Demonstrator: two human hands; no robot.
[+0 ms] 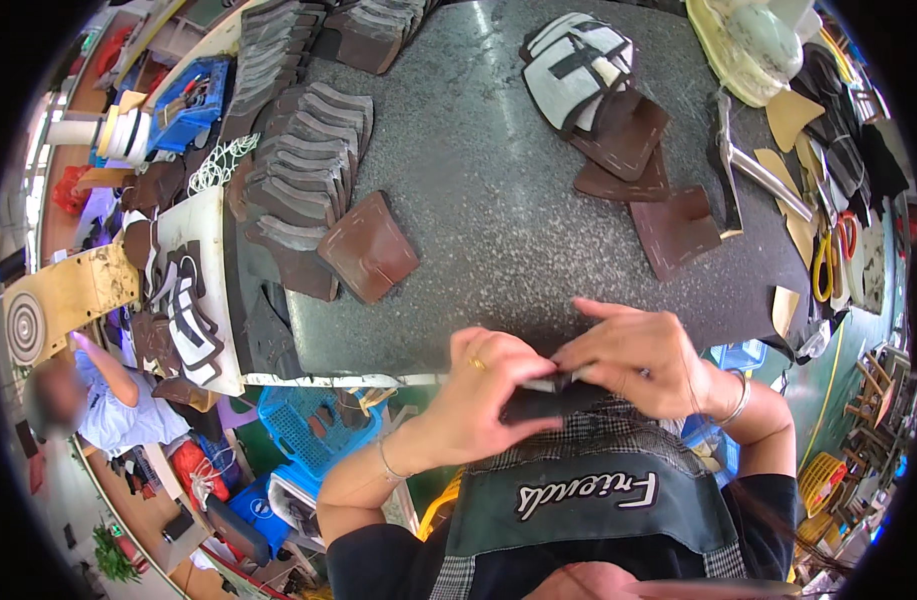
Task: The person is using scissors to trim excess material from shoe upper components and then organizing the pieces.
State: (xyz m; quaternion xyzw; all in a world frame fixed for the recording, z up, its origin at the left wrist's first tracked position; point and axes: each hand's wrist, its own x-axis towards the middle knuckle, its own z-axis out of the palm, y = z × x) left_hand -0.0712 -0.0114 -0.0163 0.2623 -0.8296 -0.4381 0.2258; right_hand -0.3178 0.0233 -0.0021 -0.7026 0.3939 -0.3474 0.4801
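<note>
My left hand (483,395) and my right hand (638,358) meet close to my chest, just at the near edge of the grey speckled table (498,230). Both pinch a small dark piece of material (543,398), with a thin light strip showing between the fingertips. The left hand wears a ring and a thin bracelet; the right wrist has a bangle. Most of the dark piece is hidden by my fingers.
Fanned stacks of brown leather cut pieces (308,170) lie at the table's left; more brown pieces (643,190) and black-and-white pieces (578,65) sit at the back right. Yellow-handled scissors (828,262) lie far right. Blue crates (308,420) stand below. Another person (108,400) sits at left.
</note>
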